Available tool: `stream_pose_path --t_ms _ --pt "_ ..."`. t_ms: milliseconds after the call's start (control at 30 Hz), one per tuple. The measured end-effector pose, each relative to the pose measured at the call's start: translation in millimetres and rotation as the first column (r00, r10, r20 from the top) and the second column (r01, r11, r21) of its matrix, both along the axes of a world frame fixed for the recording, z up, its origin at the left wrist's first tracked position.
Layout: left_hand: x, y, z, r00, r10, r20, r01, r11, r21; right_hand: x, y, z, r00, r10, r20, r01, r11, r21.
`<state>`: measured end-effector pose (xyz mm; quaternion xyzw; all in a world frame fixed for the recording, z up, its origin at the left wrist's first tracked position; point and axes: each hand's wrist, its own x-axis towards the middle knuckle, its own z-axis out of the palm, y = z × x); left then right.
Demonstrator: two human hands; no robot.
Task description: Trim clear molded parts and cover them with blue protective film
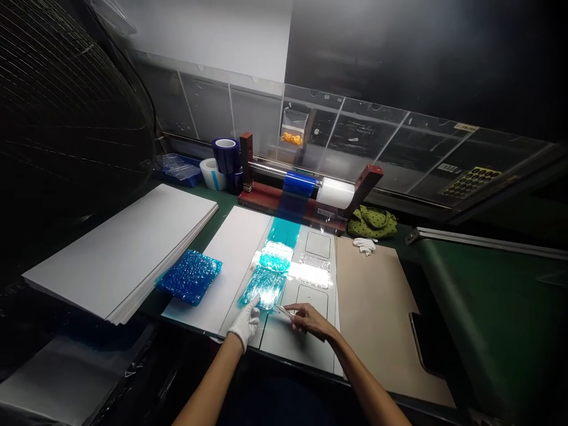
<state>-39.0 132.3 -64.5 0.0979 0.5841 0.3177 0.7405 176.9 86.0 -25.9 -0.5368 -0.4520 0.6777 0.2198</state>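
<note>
My left hand [246,323], in a white glove, is at the near edge of a wrinkled, shiny blue film [262,287]. Its forefinger reaches onto the film, and the other fingers are curled. My bare right hand [307,319] grips thin metal tweezers [284,310], their tip at the film's near right corner. Under the film lies a pale flat panel [284,340] with dark-outlined rounded rectangles. A strip of blue film [286,232] runs back from there to a blue roll [300,184] on a red stand [266,195]. Glare hides part of the film.
A stack of white sheets [128,242] and a blue textured pad [190,277] lie to the left. Tape rolls [213,174] stand behind. At right are brown board [373,296], a white glove [365,245], a green dotted pouch [371,223] and a dark phone-like object [423,346].
</note>
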Motion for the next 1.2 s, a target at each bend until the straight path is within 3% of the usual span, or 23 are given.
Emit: stream_pose_path --t_ms 167,300,467,600,767,933,1067,1133,1200 --pt "1.0 -19.0 8.3 0.973 0.049 -0.224 -0.016 0.989 0.146 17.1 -10.8 7.9 0.978 -0.161 0.13 0.152 0.985 0.078" --pt "-36.5 -30.9 35.1 0.939 0.138 -0.315 -0.038 0.952 0.305 29.4 -26.7 2.0 0.953 -0.26 0.153 0.243 0.962 0.122" --pt "-117.4 5.4 63.4 0.865 0.3 -0.403 -0.114 0.899 0.424 28.7 -44.0 -9.1 0.953 -0.271 0.134 0.259 0.961 0.099" --pt "-161.3 39.7 65.5 0.811 0.353 -0.466 -0.116 0.878 0.464 21.7 -48.9 -9.9 0.96 -0.248 0.129 0.238 0.967 0.089" --pt "-179.1 60.1 58.4 0.752 0.22 -0.621 0.059 0.916 0.397 21.8 -49.8 -8.9 0.959 -0.246 0.137 0.235 0.968 0.091" --pt "-199.4 62.8 73.7 0.551 -0.062 -0.832 0.344 0.925 0.159 28.1 -53.0 -12.0 0.942 -0.298 0.154 0.287 0.954 0.088" --pt "-196.8 36.5 89.2 0.381 -0.218 -0.898 0.508 0.861 0.007 37.2 -57.8 -21.2 0.905 -0.362 0.223 0.342 0.931 0.126" --pt "-176.8 18.9 87.8 0.333 -0.261 -0.906 0.599 0.801 -0.01 44.7 -60.6 -25.2 0.857 -0.406 0.318 0.36 0.913 0.194" --pt "-143.5 5.9 79.0 0.303 -0.298 -0.905 0.709 0.705 0.005 54.5 -61.9 -26.2 0.781 -0.45 0.433 0.355 0.891 0.285"
